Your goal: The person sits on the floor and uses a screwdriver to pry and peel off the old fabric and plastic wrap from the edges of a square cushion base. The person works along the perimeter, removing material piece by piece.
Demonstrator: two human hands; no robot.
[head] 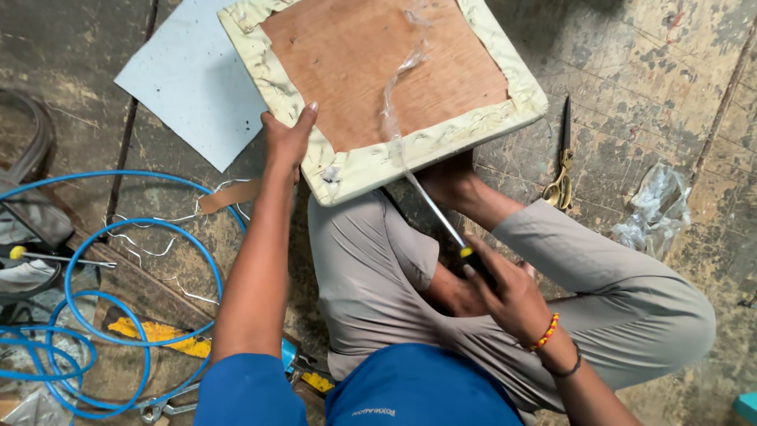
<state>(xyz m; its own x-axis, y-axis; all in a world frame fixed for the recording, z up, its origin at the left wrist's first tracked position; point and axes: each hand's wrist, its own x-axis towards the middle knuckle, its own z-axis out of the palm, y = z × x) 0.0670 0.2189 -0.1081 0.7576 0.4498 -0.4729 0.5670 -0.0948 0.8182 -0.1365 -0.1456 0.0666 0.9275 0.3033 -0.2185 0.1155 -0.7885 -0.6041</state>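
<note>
Plywood, bare and reddish, shows in the middle of the upholstered seat panel [386, 87], which lies upside down, tipped against my knees with its near corner over my lap, its cream fabric edging folded round the rim. My left hand [288, 138] presses flat on the panel's left edge, thumb up on the fabric, steadying it. My right hand [505, 292] is closed round the handle of a screwdriver [434, 209], whose shaft runs up to the near edge of the panel. To do this well, I judge I should keep the tip low under the fabric fold and lever gently, so the blade cannot slip toward my left hand. A strip of clear plastic film [402, 79] trails across the wood and blurs the shaft's end, so I cannot tell where the tip sits. Scissors [561, 170] lie on the floor by the panel's right corner.
</note>
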